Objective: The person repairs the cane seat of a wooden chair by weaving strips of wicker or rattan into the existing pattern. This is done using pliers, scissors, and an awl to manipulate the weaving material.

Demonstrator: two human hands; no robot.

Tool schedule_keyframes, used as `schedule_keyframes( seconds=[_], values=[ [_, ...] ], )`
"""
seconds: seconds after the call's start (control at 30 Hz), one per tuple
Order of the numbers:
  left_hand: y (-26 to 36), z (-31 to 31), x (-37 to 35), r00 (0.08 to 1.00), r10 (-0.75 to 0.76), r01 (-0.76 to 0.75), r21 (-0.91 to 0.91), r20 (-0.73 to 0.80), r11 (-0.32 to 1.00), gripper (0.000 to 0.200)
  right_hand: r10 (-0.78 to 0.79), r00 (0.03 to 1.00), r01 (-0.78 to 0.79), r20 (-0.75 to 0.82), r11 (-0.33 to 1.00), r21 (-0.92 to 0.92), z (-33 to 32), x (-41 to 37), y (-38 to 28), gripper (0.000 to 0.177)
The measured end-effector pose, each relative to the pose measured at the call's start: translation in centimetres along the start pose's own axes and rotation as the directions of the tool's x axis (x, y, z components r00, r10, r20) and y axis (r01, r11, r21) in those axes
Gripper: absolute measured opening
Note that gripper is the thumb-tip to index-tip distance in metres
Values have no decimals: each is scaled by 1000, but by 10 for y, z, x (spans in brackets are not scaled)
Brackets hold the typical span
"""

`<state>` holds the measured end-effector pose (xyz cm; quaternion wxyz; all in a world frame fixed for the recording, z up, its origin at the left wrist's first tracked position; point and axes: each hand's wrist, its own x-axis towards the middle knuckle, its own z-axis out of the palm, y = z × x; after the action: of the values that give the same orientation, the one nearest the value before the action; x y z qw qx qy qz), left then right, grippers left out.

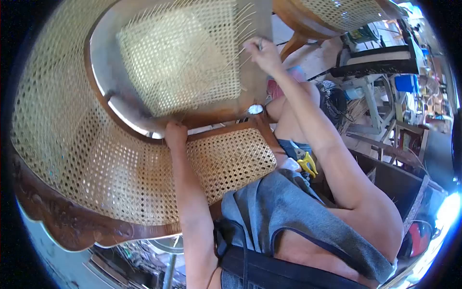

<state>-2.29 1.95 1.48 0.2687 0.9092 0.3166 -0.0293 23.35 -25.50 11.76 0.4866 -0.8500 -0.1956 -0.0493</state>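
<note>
A wooden chair panel (255, 72) with a woven cane sheet (178, 62) lies tilted in front of me. Loose cane strands (244, 24) stick out along the sheet's right and top edges. At that right edge, my right hand (264, 55) is closed in a pinch on a cane strand; something small and dark also shows between its fingers. My left hand (176, 135) is closed at the panel's lower wooden edge, with its fingertips partly hidden. Beneath it spreads a large caned seat (106, 168) with a carved wooden rim (62, 221).
Yellow-handled pliers (307, 164) rest near my lap beside a small white object (290, 164). A white patch (255, 109) sits at the panel's lower right corner. Another caned chair (332, 14) stands at the back, with a wooden stool (373, 103) and a blue container (406, 83) to the right.
</note>
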Motion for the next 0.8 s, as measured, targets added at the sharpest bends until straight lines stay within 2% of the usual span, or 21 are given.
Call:
schedule_keyframes(
  seconds=[0.07, 0.1, 0.13, 0.17, 0.23, 0.3, 0.33, 0.37, 0.4, 0.43, 0.47, 0.57, 0.6, 0.63, 0.67, 0.7, 0.73, 0.77, 0.8],
  values=[
    [-2, 2, 2, 1000, -13, 13, 28, -13, 1000, 19, 172, 980, -183, 100, 976, 118, 1, -5, -14, 25],
    [3, -4, 2, 999, -44, 46, 51, -28, 998, 19, 165, 981, -177, 96, 976, 128, 1, -2, -13, 25],
    [6, -12, 2, 997, -42, 40, 38, 58, 998, 20, 166, 982, -178, 92, 976, 129, 1, -3, -12, 26],
    [10, -18, 2, 998, -46, 44, 49, 52, 998, 20, 171, 981, -182, 91, 975, 132, 2, -4, -11, 26],
    [26, -24, 3, 976, -158, 124, 214, 150, 969, 22, 162, 981, -175, 103, 975, 137, -5, -8, -15, 26],
    [77, -46, 0, 992, 117, -125, 423, 44, 898, 30, 142, 978, -164, 153, 976, 143, -12, -12, -35, 26],
    [103, -54, 1, 982, 183, -187, 125, 40, 974, 38, 107, 971, -139, 214, 981, 139, -21, -19, -59, 27],
    [119, -35, 6, 891, 371, -428, -210, -262, 879, 39, 76, 958, -117, 276, 984, 135, -26, -27, -77, 28],
    [149, -40, 4, 852, 430, -521, -392, -300, 758, 38, 70, 950, -118, 303, 982, 144, -27, -32, -87, 28],
    [169, -38, 5, 914, 382, -371, -663, -137, 650, 36, 92, 934, -131, 345, 987, 92, -28, -32, -96, 29],
    [178, -40, 4, 926, 375, -159, -858, 41, 488, 34, 121, 917, -145, 381, 989, 35, -26, -33, -100, 30],
    [164, -70, -7, 966, 255, -179, -833, -46, 524, 26, 125, 921, -153, 370, 987, 49, -12, -33, -99, 39],
    [139, -67, 0, 962, 227, -248, -828, -150, 503, 18, 126, 919, -154, 374, 987, 44, -5, -36, -93, 39],
    [117, -66, 2, 966, 148, -256, -831, -210, 493, 14, 198, 831, -53, 520, 959, -279, 5, -43, -82, 35],
    [91, -56, 10, 942, 154, -333, -762, -300, 556, 15, 314, 722, 109, 617, 829, -549, 16, -49, -72, 31],
    [71, -44, 16, 908, 164, -401, -679, -386, 616, 17, 313, 717, 117, 623, 827, -550, 28, -54, -65, 31],
    [64, -38, 16, 907, 157, -399, -681, -390, 614, 17, 324, 612, 184, 722, 829, -528, 42, -57, -60, 30],
    [57, -32, 14, 928, 157, -333, -567, -337, 753, 20, 337, 492, 244, 803, 832, -498, 55, -59, -55, 29],
    [51, -27, 12, 949, 147, -260, -431, -279, 864, 24, 340, 484, 248, 806, 830, -500, 67, -61, -52, 29]
  ],
)
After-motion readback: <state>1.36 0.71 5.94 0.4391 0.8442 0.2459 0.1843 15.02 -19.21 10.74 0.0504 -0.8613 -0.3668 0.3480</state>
